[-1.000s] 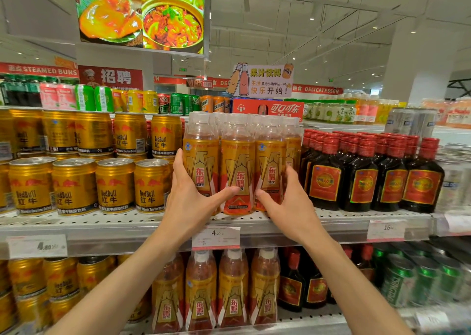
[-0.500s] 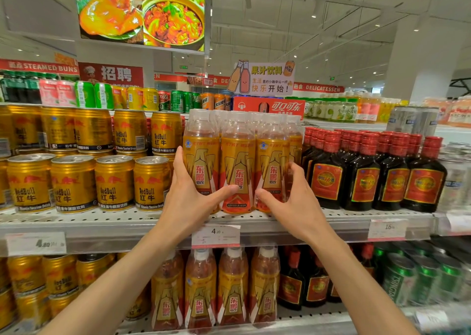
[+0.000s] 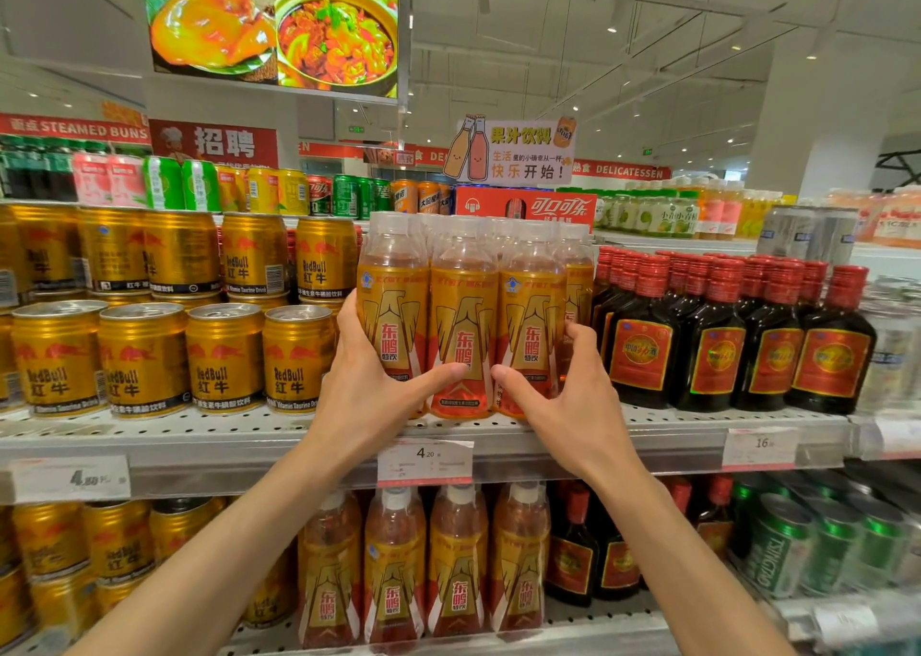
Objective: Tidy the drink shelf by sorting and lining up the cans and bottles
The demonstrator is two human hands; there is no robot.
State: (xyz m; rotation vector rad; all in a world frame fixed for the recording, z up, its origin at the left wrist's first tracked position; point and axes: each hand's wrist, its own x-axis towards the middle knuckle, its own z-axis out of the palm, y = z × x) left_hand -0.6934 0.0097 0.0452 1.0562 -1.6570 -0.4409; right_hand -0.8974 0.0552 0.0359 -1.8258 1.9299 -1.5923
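Your left hand [image 3: 371, 396] is wrapped around the left side of the front row of orange drink bottles [image 3: 463, 336], fingers tucked behind the leftmost one and the thumb stretched across to the middle bottle's label. Your right hand [image 3: 568, 406] does the mirror thing on the right side, fingers curled around the third bottle, thumb pointing in so the two thumbs nearly meet. So both hands are spread wide, squeezing that row of three between them, bottles upright on the upper shelf [image 3: 249, 436].

A fourth bottle peeks out just behind your right fingers, and more rows sit behind; can't count those. Left of the bottles, four gold cans [image 3: 224, 356] line the front with another tier stacked behind. On the right, about four dark red-capped bottles [image 3: 742, 336] stand up front. A 4.20 price tag [image 3: 424, 461] hangs right under your hands.
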